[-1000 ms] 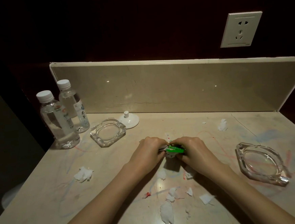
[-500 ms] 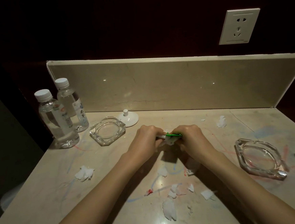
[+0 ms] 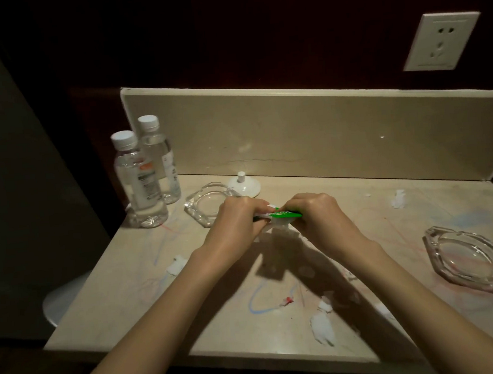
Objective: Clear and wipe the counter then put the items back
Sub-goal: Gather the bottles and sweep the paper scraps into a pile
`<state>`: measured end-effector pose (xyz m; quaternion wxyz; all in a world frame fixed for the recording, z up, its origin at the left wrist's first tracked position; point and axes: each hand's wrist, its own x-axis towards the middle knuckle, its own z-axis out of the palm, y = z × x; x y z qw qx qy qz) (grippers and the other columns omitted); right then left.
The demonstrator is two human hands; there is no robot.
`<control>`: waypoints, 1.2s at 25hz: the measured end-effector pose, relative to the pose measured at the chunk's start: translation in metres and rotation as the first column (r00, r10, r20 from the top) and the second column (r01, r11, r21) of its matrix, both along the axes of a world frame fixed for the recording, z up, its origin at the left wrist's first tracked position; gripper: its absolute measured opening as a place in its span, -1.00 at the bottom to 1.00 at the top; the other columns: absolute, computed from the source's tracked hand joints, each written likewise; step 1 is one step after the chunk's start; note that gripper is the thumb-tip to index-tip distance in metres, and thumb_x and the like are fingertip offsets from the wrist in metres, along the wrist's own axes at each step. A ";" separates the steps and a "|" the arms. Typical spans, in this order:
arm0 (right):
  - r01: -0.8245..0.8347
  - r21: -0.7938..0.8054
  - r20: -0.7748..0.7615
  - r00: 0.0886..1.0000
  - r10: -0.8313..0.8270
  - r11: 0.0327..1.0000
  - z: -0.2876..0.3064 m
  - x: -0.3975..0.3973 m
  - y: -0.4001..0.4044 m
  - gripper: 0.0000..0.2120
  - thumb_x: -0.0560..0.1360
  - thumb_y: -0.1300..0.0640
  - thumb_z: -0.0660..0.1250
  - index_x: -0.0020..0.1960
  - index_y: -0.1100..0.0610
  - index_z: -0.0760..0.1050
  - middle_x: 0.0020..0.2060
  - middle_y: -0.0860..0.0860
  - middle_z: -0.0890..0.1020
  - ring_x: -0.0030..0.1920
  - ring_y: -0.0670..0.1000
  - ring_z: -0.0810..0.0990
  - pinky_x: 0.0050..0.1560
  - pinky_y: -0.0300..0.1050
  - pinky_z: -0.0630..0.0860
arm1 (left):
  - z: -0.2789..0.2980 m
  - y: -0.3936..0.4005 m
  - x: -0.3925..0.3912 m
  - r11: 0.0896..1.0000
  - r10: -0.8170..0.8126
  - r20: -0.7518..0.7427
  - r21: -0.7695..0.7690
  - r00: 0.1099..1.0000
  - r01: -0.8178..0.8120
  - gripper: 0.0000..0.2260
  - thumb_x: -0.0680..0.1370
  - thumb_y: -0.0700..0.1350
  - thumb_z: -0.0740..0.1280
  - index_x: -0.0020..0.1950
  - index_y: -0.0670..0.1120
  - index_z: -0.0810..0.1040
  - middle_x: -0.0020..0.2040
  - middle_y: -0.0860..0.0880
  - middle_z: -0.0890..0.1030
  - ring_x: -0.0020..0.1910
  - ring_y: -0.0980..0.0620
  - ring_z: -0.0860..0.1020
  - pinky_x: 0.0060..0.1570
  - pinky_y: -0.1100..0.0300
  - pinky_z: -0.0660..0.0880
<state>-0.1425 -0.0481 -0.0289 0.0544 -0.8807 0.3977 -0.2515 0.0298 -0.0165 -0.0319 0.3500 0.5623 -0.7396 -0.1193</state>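
While it is held above the middle of the counter [image 3: 121,255], a small green-and-white packet [image 3: 283,215] is pinched from both ends: its left end is gripped by the curled fingers of the left hand [image 3: 238,226], its right end by the curled fingers of the right hand [image 3: 318,216], so that both hands are closed tightly on the same packet. What the packet contains cannot be told. At 10 o'clock from the packet, just beyond the left hand, a clear glass ashtray [image 3: 208,203] is seen, and a white lid with a knob [image 3: 243,184] is set at about 11 o'clock, near the backsplash [image 3: 309,134]. Further out at 10 o'clock, two capped water bottles [image 3: 140,180] are stood side by side at the counter's far left corner. At 4 o'clock, well apart from the hands, a second glass ashtray [image 3: 469,260] is placed near the right edge. Torn white paper scraps [image 3: 321,327] are scattered over the surface at 6 o'clock, with others at 8 and 2 o'clock, and blue and red scribbles [image 3: 257,301] are marked across the stone. A wall socket [image 3: 440,41] is mounted at 1 o'clock, above the backsplash
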 end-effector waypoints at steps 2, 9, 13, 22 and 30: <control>-0.042 -0.018 -0.009 0.999 0.042 0.999 0.001 0.016 0.009 -0.79 0.35 0.38 0.37 -0.08 0.19 0.66 -0.23 0.14 0.65 -0.21 0.21 0.59 -0.23 0.10 0.52 | 0.001 0.016 0.014 0.999 0.036 -0.018 -0.007 0.999 -0.036 -0.77 0.44 -0.23 0.46 0.09 -0.11 0.68 0.02 -0.12 0.69 0.04 -0.03 0.64 0.10 0.07 0.53; -0.306 -0.125 -0.005 0.951 0.308 0.944 0.006 0.076 0.058 -0.84 0.34 0.31 0.43 -0.10 0.14 0.66 -0.28 0.08 0.65 -0.26 0.17 0.61 -0.33 -0.04 0.51 | 0.006 0.105 0.064 0.970 0.241 -0.030 -0.011 0.970 -0.241 -0.80 0.44 -0.20 0.47 0.06 -0.05 0.70 -0.04 -0.01 0.71 -0.09 0.09 0.64 -0.02 0.15 0.56; -0.475 -0.147 0.029 0.875 0.484 0.867 -0.001 0.113 0.101 -0.85 0.34 0.25 0.37 -0.12 0.15 0.67 -0.30 0.09 0.64 -0.29 0.18 0.60 -0.36 -0.02 0.52 | 0.003 0.176 0.084 0.909 0.418 -0.009 -0.012 0.909 -0.418 -0.81 0.44 -0.21 0.46 0.05 -0.10 0.69 -0.02 -0.06 0.70 -0.02 0.01 0.65 0.05 0.04 0.56; -0.726 -0.046 -0.033 0.688 0.725 0.686 -0.067 0.192 0.219 -0.75 0.29 0.18 0.40 -0.03 0.14 0.64 -0.22 0.07 0.63 -0.20 0.14 0.60 -0.33 -0.06 0.53 | -0.061 0.331 0.131 0.766 0.640 -0.034 0.116 0.768 -0.633 -0.73 0.43 -0.31 0.45 0.11 -0.14 0.67 0.13 0.00 0.66 0.01 0.13 0.62 0.01 0.25 0.54; -0.782 0.113 -0.079 0.608 0.790 0.613 -0.275 0.239 0.280 -0.66 0.20 0.22 0.59 -0.05 0.11 0.63 -0.23 -0.02 0.64 -0.25 0.02 0.62 -0.35 -0.12 0.58 | -0.266 0.401 0.167 0.703 0.682 -0.025 0.296 0.731 -0.646 -0.70 0.37 -0.39 0.45 0.05 -0.15 0.69 0.10 0.10 0.64 0.07 0.31 0.51 0.12 0.57 0.34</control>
